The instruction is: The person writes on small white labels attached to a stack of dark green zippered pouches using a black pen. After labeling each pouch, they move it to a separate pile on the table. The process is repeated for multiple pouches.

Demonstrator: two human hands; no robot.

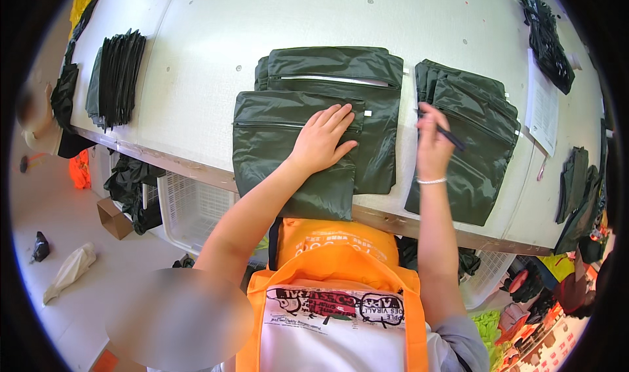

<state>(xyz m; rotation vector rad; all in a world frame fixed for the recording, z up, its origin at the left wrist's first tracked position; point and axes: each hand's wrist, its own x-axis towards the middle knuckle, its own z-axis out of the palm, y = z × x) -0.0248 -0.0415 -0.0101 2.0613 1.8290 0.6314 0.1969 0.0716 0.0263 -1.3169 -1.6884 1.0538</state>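
My left hand [325,138] lies flat, fingers stretched, on a dark green fabric panel [288,169] with a zipper-like seam across its upper part. That panel overlaps the near left of other dark green pieces [380,149], and one of these has a slit-like gap near its top. My right hand [434,142] is closed around a slim black pen-like tool [452,138], whose exact kind I cannot make out. It hovers at the left side of a second dark green stack [472,162], fanned at its far edge. Small white tags [367,113] show on the pieces.
A folded dark stack [118,77] stands at the left of the pale table [196,77]. To the right lie a black bundle [549,44] and a paper sheet [542,103]. White crates [193,208] sit below the front edge. Another person [42,119] is at far left.
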